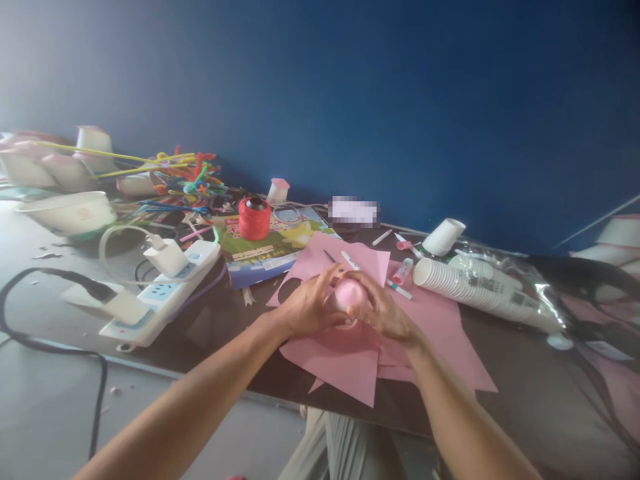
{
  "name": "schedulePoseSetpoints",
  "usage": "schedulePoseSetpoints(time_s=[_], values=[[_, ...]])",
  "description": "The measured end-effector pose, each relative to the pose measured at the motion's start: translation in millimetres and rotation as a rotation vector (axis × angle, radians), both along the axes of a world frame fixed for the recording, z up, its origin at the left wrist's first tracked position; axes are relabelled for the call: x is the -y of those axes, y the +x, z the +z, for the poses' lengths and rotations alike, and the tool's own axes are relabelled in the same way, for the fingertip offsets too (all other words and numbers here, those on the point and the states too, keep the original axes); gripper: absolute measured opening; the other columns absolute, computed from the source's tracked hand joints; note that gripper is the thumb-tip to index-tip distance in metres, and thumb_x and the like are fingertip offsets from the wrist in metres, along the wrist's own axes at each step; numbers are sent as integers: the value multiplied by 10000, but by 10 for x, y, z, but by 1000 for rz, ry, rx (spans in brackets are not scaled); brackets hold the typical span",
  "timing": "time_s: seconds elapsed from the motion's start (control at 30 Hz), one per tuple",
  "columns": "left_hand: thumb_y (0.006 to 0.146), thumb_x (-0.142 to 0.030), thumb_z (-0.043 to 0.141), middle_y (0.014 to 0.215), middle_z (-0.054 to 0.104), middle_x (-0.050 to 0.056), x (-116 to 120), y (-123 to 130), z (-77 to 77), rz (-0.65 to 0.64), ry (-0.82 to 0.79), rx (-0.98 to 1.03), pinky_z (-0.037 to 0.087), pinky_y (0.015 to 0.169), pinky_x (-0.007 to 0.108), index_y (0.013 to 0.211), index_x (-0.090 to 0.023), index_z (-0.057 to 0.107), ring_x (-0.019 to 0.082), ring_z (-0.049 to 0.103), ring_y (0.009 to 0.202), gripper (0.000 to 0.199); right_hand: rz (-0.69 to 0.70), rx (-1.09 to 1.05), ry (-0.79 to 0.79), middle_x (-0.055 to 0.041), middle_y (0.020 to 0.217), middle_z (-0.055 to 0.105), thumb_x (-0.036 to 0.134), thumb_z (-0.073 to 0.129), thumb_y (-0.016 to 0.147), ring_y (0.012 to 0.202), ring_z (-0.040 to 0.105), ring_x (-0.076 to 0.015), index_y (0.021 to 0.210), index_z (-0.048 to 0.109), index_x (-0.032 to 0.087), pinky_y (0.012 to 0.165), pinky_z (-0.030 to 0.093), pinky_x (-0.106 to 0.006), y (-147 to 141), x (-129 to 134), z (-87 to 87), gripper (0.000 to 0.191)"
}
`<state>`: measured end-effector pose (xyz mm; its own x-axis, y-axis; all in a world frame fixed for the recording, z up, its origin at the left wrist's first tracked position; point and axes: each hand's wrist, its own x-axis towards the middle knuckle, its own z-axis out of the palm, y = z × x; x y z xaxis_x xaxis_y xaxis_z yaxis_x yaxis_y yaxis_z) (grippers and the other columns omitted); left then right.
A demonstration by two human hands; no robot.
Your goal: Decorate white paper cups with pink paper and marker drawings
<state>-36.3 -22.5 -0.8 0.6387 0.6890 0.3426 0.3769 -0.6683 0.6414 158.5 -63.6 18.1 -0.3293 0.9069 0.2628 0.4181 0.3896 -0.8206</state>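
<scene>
My left hand [311, 305] and my right hand [384, 312] are closed around what looks like a paper cup with a pink paper top [350, 293], one hand on each side. The pink top looks round and slightly peaked. Most of the cup's wall is hidden by my fingers. Beneath my hands lie several pink paper sheets [345, 370], some with pieces cut away. Just beyond my fingers is a white pen [350, 260]. Right of my right hand are a pink glue stick [403, 271] and a blue-and-white marker [399, 289].
A stack of white paper cups [480, 293] lies at right, near a single cup [443, 237]. Red string spool [255, 219] stands on a colourful booklet [280, 247]. Left are a power strip [167, 293] with plugged cords, pipe cleaners [193, 177] and a bowl [70, 212].
</scene>
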Motion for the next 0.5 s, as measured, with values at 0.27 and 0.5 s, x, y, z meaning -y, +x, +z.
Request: schedulePoseSetpoints(time_s=[0.27,0.5], values=[[643,-421,736,1325,505,178,2,12,6,-10,-20,-24,378,980,493,1346,-169,317,338,518,1162,856,-13,8,-4,-112,1322,522,468,654,793,1217,504,-282,1252,505,225,1022,404,-413,-9,14,19,541],[653,-388,718,1306,522,148,11,11,16,-12,-27,-23,382,980,469,1319,-181,361,319,524,1145,784,-4,22,14,-104,1310,526,466,647,795,1203,513,-278,1244,512,223,1014,409,-399,-9,10,22,528]])
